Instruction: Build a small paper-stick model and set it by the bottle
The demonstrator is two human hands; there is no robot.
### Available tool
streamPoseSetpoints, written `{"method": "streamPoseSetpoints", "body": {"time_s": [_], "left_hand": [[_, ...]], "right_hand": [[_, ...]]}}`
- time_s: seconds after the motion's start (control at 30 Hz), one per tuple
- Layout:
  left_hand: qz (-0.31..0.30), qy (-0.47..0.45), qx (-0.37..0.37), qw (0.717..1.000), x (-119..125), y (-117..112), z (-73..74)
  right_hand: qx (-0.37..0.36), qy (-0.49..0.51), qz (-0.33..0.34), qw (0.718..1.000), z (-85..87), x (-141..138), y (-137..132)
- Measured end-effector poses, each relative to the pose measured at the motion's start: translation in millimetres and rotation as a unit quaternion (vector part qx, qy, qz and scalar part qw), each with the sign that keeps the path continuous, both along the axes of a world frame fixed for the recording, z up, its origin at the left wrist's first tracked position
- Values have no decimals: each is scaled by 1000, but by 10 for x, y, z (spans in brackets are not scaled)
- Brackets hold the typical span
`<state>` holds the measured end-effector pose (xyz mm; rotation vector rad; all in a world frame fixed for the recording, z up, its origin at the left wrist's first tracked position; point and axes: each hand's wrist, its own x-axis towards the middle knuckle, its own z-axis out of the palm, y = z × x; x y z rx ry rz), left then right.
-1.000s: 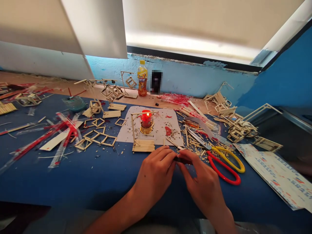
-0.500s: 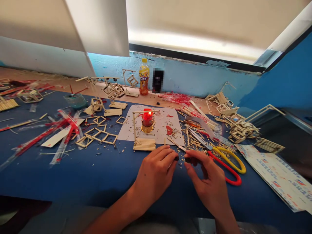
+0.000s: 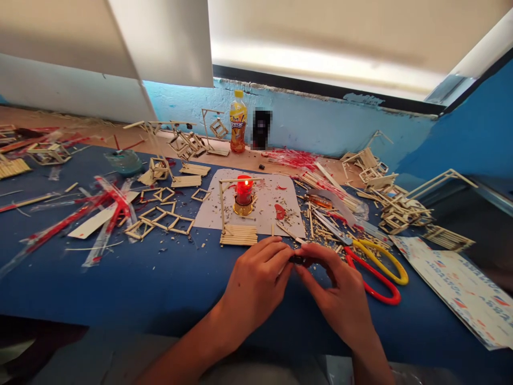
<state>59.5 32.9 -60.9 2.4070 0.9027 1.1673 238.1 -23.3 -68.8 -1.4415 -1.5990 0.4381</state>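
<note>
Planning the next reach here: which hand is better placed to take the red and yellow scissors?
Probably the right hand: the scissors lie just beside it, while the left hand sits farther off. Both pinch a small dark piece.

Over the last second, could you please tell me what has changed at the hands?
The left hand and right hand drew apart half a second ago, a dark piece at each one's fingertips, then closed together again; both now pinch the small dark object between them. The lit candle and scissors stayed put.
</note>
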Motion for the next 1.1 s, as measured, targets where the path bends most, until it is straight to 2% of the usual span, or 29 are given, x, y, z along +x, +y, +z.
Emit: {"method": "streamPoseSetpoints", "body": {"time_s": [0.17,0.3,0.6,0.8,0.9,1.0,1.1], "left_hand": [[7,6,9,1000,-10,-23,-15],[9,13,17,1000,-4,-21,-19],[27,31,46,998,-13,-40,-23],[44,44,42,997,9,-39,-11],[47,50,42,997,-14,-60,3],[34,61,50,996,-112,-147,100],[-44,34,49,997,-248,-277,262]], "right_hand": [[-1,-23,-46,999,33,-68,16],[10,-38,-58,998,63,-115,9],[-11,-1,-90,996,114,-186,-29],[-5,48,-142,989,94,-72,-72],[-26,51,-108,993,132,1,-126],[-23,27,-51,998,241,28,-188],[-20,-14,37,999,378,17,-251]]}}
